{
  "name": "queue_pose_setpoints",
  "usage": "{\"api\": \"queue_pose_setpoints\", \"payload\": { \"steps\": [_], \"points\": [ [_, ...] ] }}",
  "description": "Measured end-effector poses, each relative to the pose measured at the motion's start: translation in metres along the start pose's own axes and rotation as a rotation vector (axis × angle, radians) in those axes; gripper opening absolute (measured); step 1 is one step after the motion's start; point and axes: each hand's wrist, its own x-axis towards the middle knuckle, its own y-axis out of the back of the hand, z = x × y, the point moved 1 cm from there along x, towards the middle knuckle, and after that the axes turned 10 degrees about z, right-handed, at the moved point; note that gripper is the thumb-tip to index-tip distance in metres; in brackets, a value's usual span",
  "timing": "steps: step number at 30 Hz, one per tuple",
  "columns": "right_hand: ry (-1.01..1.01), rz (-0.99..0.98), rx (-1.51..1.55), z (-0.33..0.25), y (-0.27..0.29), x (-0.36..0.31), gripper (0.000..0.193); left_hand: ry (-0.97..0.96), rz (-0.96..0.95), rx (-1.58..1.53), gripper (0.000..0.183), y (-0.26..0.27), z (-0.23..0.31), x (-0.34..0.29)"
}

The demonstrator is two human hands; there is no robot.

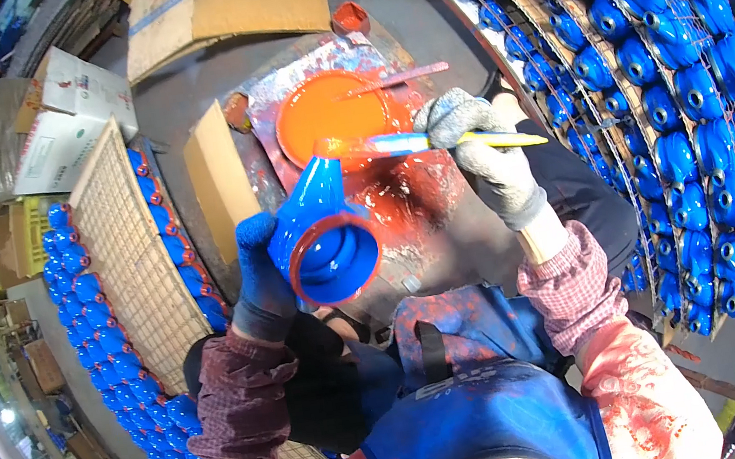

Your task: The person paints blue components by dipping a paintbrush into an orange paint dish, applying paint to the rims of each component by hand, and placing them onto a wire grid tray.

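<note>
Nearest, left hand [260,277]: gripping the blue funnel-shaped piece [316,227], wide mouth facing up toward the camera
Progress: wide rim is showing orange; narrow tip is getting coated; body remaining blue
Right hand [479,153]: pinching a brush [416,141], bristles touching the tip
Paint dish [330,111]: just beyond, half full
Room: racks of blue pieces [664,66] crowding both sides

I work in a painting workshop: racks of blue funnel-shaped parts [677,92], cardboard boxes [214,7], an orange paint dish [328,113].
</note>
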Motion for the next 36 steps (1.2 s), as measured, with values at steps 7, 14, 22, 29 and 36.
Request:
{"api": "queue_pose_setpoints", "payload": {
  "steps": [7,14,22,29,36],
  "points": [
    [-0.104,-0.039,0.317,-0.007,-0.009,0.005,0.024,0.035,-0.398,-0.173,0.100,-0.032,-0.005,-0.016],
    [-0.169,-0.096,0.029,-0.036,0.009,0.021,0.022,-0.018,-0.120,0.190,0.082,-0.015,0.004,-0.007],
    [-0.278,0.160,-0.168,-0.038,0.026,0.024,0.027,-0.336,-0.011,0.237,0.049,-0.027,0.007,-0.009],
    [-0.290,-0.124,-0.400,0.007,0.005,0.048,0.025,-0.228,0.085,0.807,0.053,0.003,-0.025,0.019],
    [-0.312,-0.456,-0.540,0.045,-0.022,0.047,0.034,-0.905,0.003,1.730,0.055,-0.017,-0.032,0.022]
  ]
}}
